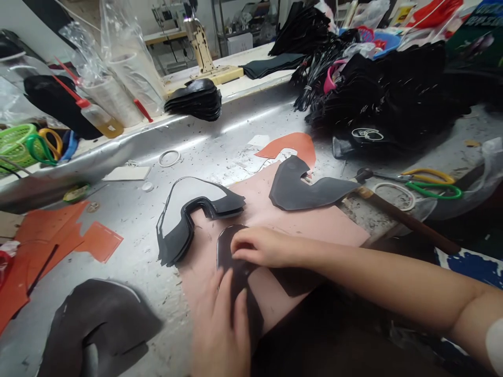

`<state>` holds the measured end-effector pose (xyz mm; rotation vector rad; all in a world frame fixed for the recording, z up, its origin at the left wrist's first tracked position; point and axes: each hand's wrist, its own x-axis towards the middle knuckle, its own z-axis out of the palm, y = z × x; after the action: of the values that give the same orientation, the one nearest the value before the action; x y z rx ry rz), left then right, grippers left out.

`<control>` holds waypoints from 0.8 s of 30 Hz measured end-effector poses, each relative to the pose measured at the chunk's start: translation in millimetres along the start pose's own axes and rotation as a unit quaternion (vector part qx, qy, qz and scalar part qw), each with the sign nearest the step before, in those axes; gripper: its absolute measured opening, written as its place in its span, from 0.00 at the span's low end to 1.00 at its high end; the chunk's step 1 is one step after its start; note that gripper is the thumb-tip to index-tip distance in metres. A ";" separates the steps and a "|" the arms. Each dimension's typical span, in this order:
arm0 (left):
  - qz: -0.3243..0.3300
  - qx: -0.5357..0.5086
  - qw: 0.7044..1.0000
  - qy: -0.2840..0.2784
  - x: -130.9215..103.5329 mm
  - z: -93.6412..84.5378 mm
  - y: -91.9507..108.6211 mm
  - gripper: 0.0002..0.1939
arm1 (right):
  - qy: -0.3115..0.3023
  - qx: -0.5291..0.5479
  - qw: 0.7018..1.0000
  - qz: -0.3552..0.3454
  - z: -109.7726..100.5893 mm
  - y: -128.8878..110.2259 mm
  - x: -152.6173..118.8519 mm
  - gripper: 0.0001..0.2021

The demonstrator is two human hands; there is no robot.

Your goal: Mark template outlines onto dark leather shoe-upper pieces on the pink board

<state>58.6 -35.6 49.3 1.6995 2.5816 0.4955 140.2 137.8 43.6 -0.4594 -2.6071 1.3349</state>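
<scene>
A dark brown curved shoe-upper piece (228, 246) lies on a pink sheet (275, 301) at the front of the bench. My left hand (223, 319) rests on its lower left part with the fingers spread. On its upper part, my right hand (263, 248) has thumb and fingertips drawn together in a pinch on the piece; the exact contact is partly hidden. Just beyond, a stack of black U-shaped pieces (173, 243) sits on the sheet's left edge. A dark grey curved piece (291, 188) lies behind my right hand.
A hammer (408, 222) and green-and-yellow scissors (432, 183) lie at right. More dark pieces (106, 303) are at front left, near orange sheets (100, 241). Black bundles (377, 89) crowd the back right. A red-tipped bottle (100, 118) leans on the back ledge.
</scene>
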 end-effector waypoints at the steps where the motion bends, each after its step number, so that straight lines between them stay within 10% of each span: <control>1: 0.070 0.013 0.997 0.035 11.0 13.6 0.8 0.24 | 0.035 0.020 0.999 -0.005 -0.6 2.6 -3.5 0.06; 6: 0.164 0.072 0.983 0.050 48.2 62.9 -1.4 0.35 | 0.050 -0.117 0.991 -0.045 10.8 19.8 -30.2 0.30; 12: 0.129 0.125 0.983 0.028 20.0 52.9 -25.0 0.41 | -0.010 -0.206 0.978 0.019 9.4 28.2 -67.9 0.38; 17: -0.061 0.054 0.997 -0.010 -4.7 38.6 -59.9 0.38 | -0.012 -0.231 0.972 0.045 9.4 34.4 -96.3 0.40; 21: -0.282 -0.178 0.942 -0.026 27.2 17.6 -34.0 0.37 | 0.003 -0.234 0.972 0.037 13.0 36.7 -100.4 0.40; 24: -0.310 -0.295 0.901 -0.068 52.9 8.5 -7.3 0.37 | 0.018 -0.233 0.972 0.022 14.0 35.2 -101.4 0.38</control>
<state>31.9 11.5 47.9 0.6548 2.3287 0.9360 237.8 111.1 5.3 -0.6004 -2.8854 0.6996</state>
